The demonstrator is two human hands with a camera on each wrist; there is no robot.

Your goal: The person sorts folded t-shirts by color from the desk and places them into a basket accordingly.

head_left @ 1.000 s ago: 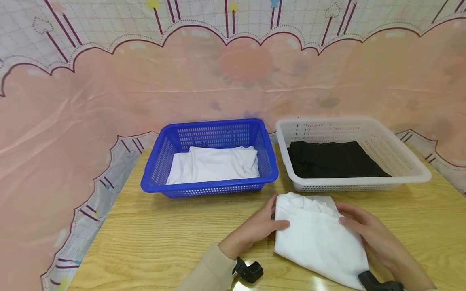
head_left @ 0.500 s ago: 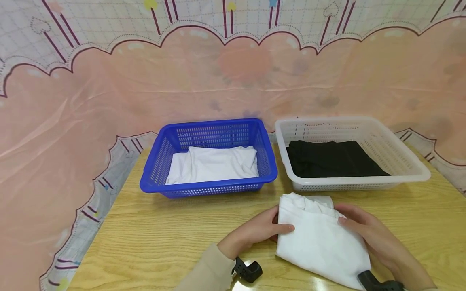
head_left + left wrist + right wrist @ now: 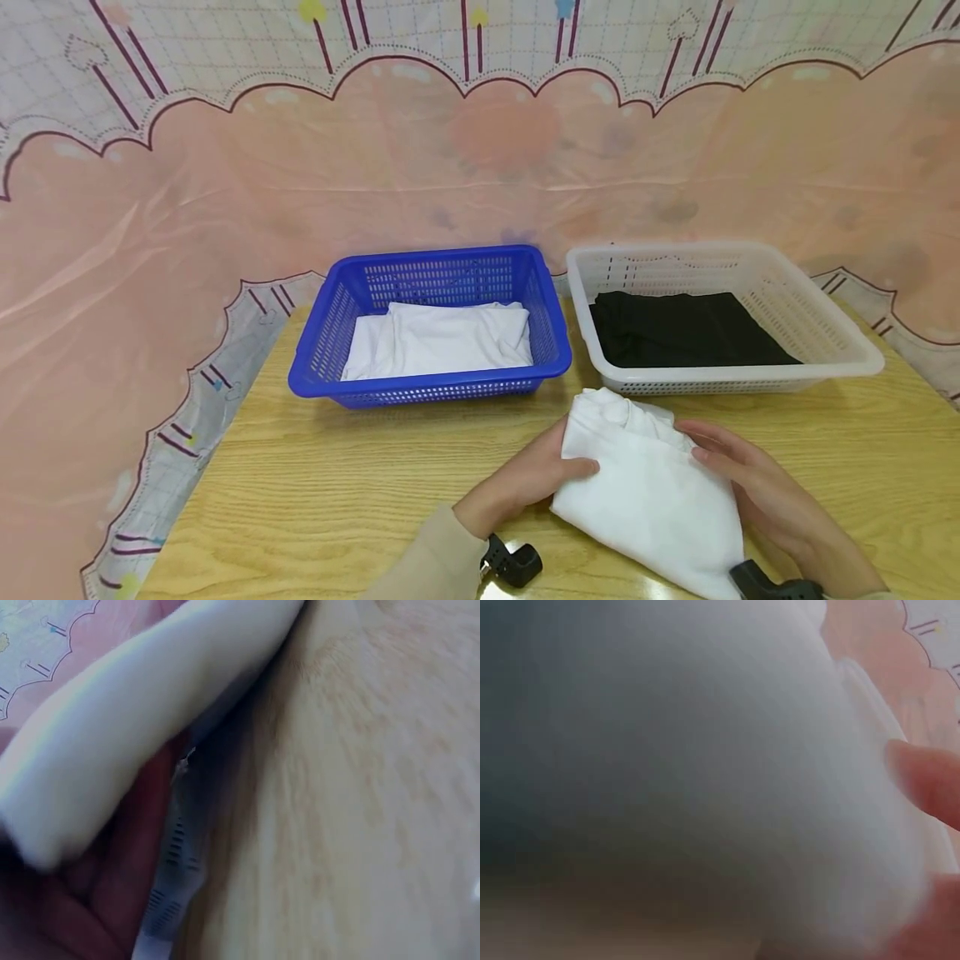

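A folded white garment (image 3: 652, 492) tilts up between my two hands at the front right of the table. Its gathered top edge points toward the white basket. My left hand (image 3: 536, 471) grips the left edge, thumb across the front and fingers hidden behind. In the left wrist view, the fingers (image 3: 135, 840) pass under the thick white fold (image 3: 112, 720). On the other side my right hand (image 3: 757, 483) holds the right edge, its thumb on the front near the top. The cloth (image 3: 727, 765) fills most of the right wrist view, with the thumb (image 3: 926, 780) at its edge.
A blue basket (image 3: 431, 387) with folded white cloth (image 3: 457, 337) stands at the back left. Beside it is a white basket (image 3: 738, 377) holding folded black cloth (image 3: 690, 329). A printed curtain (image 3: 375, 183) hangs behind the wooden table (image 3: 337, 475).
The white garment shifted slightly right, then back left and a little upward, its top edge now nearer the white basket. Both hands keep hold of it. The baskets stay put.
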